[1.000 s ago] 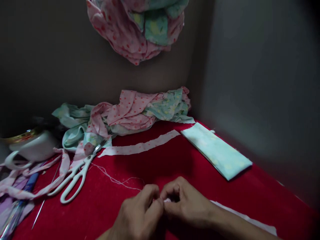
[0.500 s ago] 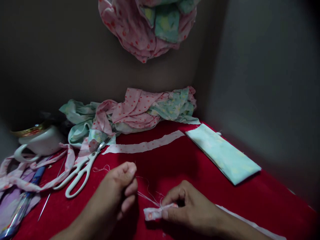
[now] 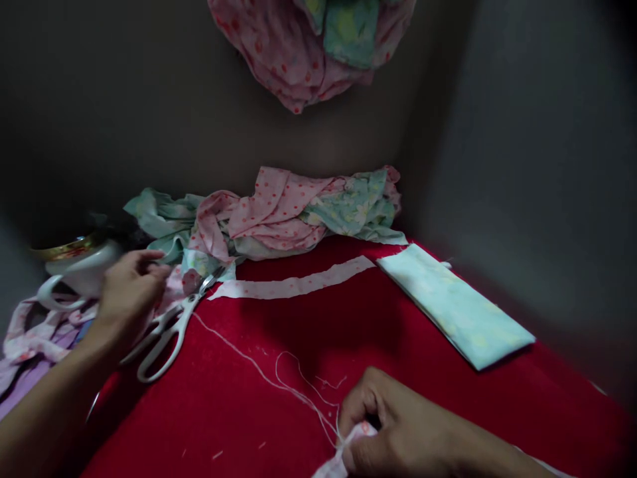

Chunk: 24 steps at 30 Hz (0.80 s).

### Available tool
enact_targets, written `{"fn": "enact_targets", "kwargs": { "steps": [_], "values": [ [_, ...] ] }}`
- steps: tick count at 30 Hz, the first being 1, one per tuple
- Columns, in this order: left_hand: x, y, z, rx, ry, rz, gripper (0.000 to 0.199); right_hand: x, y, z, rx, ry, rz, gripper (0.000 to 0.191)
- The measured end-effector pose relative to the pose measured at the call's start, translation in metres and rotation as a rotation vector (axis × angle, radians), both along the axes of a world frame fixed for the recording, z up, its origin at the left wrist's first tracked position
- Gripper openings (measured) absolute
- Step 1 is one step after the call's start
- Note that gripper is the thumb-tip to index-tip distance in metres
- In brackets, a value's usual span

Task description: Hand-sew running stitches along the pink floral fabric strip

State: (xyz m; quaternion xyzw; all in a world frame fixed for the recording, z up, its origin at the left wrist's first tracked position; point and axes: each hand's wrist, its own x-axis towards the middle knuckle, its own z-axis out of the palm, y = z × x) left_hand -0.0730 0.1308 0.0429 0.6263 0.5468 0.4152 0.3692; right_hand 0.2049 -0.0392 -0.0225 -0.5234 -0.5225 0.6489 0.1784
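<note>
My right hand [image 3: 398, 431] sits at the near edge of the red cloth [image 3: 213, 418] and pinches a small pink dotted fabric piece [image 3: 343, 458]. A white thread [image 3: 259, 375] runs from that piece up and left across the cloth toward my left hand [image 3: 127, 289]. The left hand is stretched far left with its fingertips pinched together on the thread's end, just above the white-handled scissors [image 3: 164, 335]. A needle cannot be made out in the fingers.
A pink fabric strip [image 3: 293, 287] and a folded mint fabric [image 3: 458, 312] lie on the cloth. Crumpled pink and mint fabric [image 3: 298, 212] is piled against the wall, more hangs above [image 3: 318, 46]. A white cup [image 3: 79, 269] and fabric scraps [image 3: 34, 332] sit at left.
My left hand has left the right hand and swung far left past the scissors, drawing the thread out long. The right hand has stayed low with the pink piece.
</note>
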Motion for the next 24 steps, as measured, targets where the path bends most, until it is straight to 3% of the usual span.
{"fn": "enact_targets", "kwargs": {
  "steps": [3,5,9,13,15,17,22,24],
  "values": [
    [0.028,-0.023,-0.005,-0.109,0.077,-0.084,0.01,-0.001,0.0,0.003,0.002,-0.019,-0.001,0.007],
    [0.051,-0.05,-0.01,-0.216,0.097,-0.247,0.009,-0.001,0.001,0.005,0.005,-0.037,0.007,0.008],
    [0.085,-0.101,-0.028,-0.404,0.132,-0.699,0.014,-0.001,0.002,0.009,0.006,-0.034,0.024,0.008],
    [0.094,-0.114,-0.044,-0.434,0.197,-0.84,0.017,0.0,0.003,0.01,0.03,-0.001,0.032,0.01],
    [0.092,-0.107,-0.044,-0.447,0.186,-0.855,0.02,0.001,0.003,0.01,0.044,0.01,0.049,0.011],
    [0.085,-0.094,-0.041,-0.406,0.149,-0.79,0.024,0.002,0.003,0.01,0.042,0.013,0.065,0.012],
    [0.048,-0.043,-0.024,-0.018,0.08,-0.328,0.025,0.005,0.002,0.008,0.038,0.037,0.071,0.017],
    [0.03,-0.023,-0.018,0.035,0.07,-0.278,0.032,0.005,0.002,0.007,0.044,0.041,0.078,0.019]
  ]
}}
